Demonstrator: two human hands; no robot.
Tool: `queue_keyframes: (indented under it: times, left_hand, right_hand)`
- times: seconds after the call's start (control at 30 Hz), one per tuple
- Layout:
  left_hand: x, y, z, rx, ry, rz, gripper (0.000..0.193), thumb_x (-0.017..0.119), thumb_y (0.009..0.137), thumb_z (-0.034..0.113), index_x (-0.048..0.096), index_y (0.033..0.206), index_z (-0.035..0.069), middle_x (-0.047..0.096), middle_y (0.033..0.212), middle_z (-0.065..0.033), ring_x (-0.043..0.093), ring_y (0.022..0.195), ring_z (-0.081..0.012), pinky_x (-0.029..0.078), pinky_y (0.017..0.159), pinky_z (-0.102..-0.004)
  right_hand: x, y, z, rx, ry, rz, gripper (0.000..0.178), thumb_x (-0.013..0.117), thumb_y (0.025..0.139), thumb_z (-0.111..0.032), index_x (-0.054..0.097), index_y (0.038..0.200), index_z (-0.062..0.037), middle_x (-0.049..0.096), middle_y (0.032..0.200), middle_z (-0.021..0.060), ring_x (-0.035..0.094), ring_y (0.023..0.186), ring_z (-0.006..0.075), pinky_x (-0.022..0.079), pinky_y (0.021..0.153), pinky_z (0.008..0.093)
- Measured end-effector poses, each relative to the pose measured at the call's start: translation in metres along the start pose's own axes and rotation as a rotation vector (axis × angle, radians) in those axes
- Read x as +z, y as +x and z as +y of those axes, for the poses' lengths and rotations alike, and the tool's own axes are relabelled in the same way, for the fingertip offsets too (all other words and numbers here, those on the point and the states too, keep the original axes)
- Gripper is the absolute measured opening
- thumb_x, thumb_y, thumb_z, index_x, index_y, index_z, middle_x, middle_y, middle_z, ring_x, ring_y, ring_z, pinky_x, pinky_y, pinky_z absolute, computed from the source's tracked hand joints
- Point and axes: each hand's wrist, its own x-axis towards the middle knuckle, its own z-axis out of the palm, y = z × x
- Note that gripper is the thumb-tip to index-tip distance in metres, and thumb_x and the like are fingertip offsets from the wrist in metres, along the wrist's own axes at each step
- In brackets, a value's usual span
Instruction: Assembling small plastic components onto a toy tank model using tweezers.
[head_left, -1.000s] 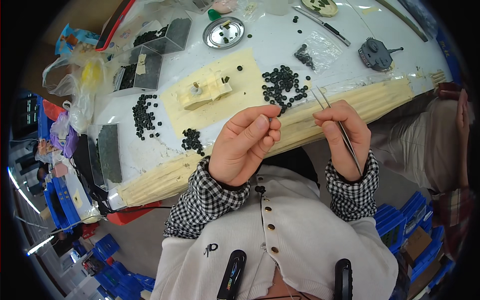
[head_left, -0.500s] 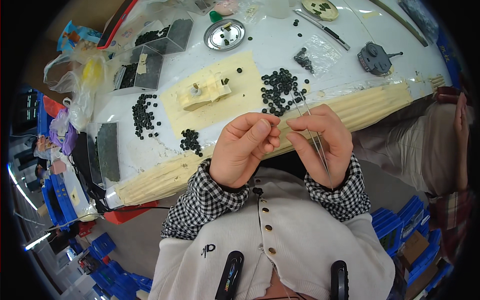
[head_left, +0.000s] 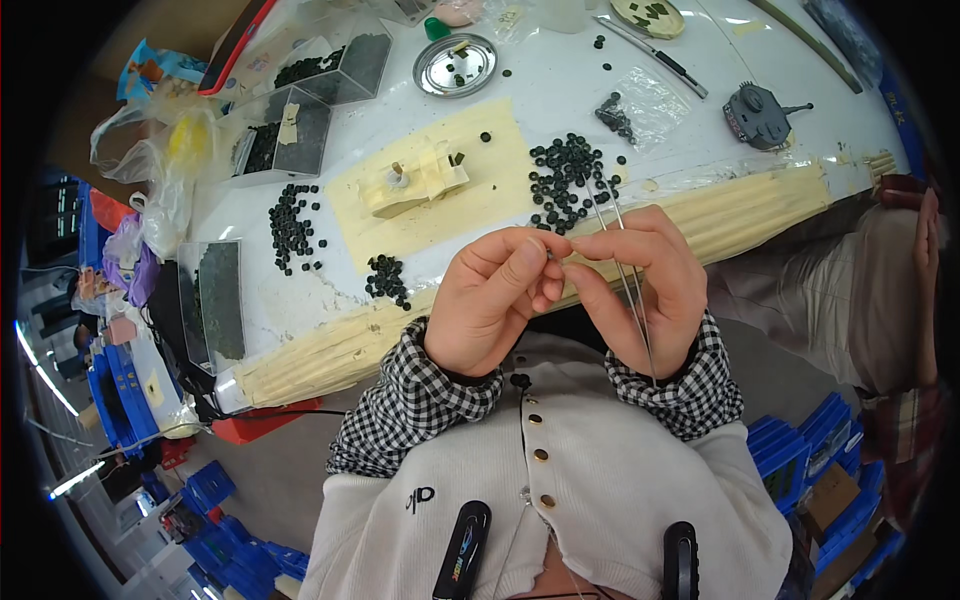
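Note:
Over the table's front edge, my left hand [head_left: 500, 295] pinches a tiny dark piece between thumb and index finger, mostly hidden by the fingertips. My right hand [head_left: 645, 290] meets it there, its thumb and index fingertips close to the same piece. A pair of metal tweezers [head_left: 628, 265] lies through my right hand, held against the palm with the tips pointing away from me. Just beyond my hands is a loose pile of small black wheels [head_left: 565, 180]. A cream block-shaped part with a peg [head_left: 415, 183] rests on a yellow sheet [head_left: 350, 235].
Further small black pieces lie in piles [head_left: 292, 230] at left. Clear boxes [head_left: 300, 130] and a round metal lid [head_left: 455, 66] stand behind. At right are a grey model turret [head_left: 757, 115], a knife [head_left: 665, 62] and a plastic bag [head_left: 645, 105]. Another person [head_left: 850, 290] sits at right.
My right thumb and index finger have come in to the left hand's fingertips. The tweezers shifted slightly with the right hand.

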Motion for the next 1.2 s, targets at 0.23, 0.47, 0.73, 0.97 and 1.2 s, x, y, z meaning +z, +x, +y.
queue_keyframes:
  times: [0.23, 0.47, 0.73, 0.97, 1.2]
  left_hand:
    - [0.0023, -0.001, 0.0013, 0.024, 0.011, 0.004, 0.024, 0.054, 0.101, 0.016, 0.063, 0.113, -0.003, 0.065, 0.09, -0.0046, 0.058, 0.078, -0.0086, 0.05, 0.071, -0.021]
    - [0.002, -0.0011, 0.0006, 0.059, 0.04, 0.009, 0.023, 0.056, 0.1, 0.013, 0.064, 0.114, -0.003, 0.066, 0.091, -0.0047, 0.059, 0.078, -0.0081, 0.05, 0.07, -0.0207]
    - [0.0027, -0.0021, -0.0038, 0.108, 0.111, 0.038, 0.02, 0.058, 0.098, 0.011, 0.066, 0.111, -0.002, 0.067, 0.091, -0.0048, 0.06, 0.079, -0.0083, 0.05, 0.071, -0.0209]
    - [0.0069, -0.0036, -0.0048, 0.123, 0.202, 0.08, 0.019, 0.059, 0.098, 0.012, 0.067, 0.109, -0.002, 0.068, 0.093, -0.0066, 0.062, 0.08, -0.0093, 0.051, 0.069, -0.0215]
    - [0.0077, -0.0015, -0.0058, 0.093, 0.121, 0.128, 0.02, 0.059, 0.098, 0.012, 0.067, 0.11, -0.002, 0.068, 0.092, -0.0067, 0.063, 0.079, -0.0098, 0.052, 0.07, -0.0219]
  right_hand:
    - [-0.0008, -0.0013, 0.0016, -0.008, -0.019, -0.008, 0.027, 0.08, 0.07, 0.001, 0.068, 0.094, -0.002, 0.06, 0.085, 0.0107, 0.059, 0.073, 0.0222, 0.048, 0.062, 0.0298]
    - [0.0032, -0.0048, 0.0023, -0.013, -0.024, 0.028, 0.028, 0.08, 0.068, 0.002, 0.068, 0.093, -0.0042, 0.059, 0.082, 0.0099, 0.058, 0.072, 0.0216, 0.048, 0.061, 0.0298]
    - [0.0061, -0.0037, 0.0037, -0.014, -0.003, 0.041, 0.024, 0.078, 0.069, 0.005, 0.066, 0.089, -0.0036, 0.059, 0.08, 0.0096, 0.058, 0.07, 0.0228, 0.047, 0.06, 0.03]
    - [0.005, -0.0028, 0.0052, 0.053, 0.072, 0.024, 0.019, 0.074, 0.074, 0.005, 0.065, 0.09, -0.002, 0.063, 0.08, 0.0098, 0.059, 0.071, 0.0232, 0.047, 0.063, 0.0309]
    - [0.0033, -0.0045, 0.0067, 0.033, -0.004, 0.037, 0.021, 0.074, 0.075, 0.003, 0.068, 0.095, -0.0018, 0.064, 0.082, 0.0095, 0.06, 0.071, 0.0221, 0.049, 0.062, 0.0304]
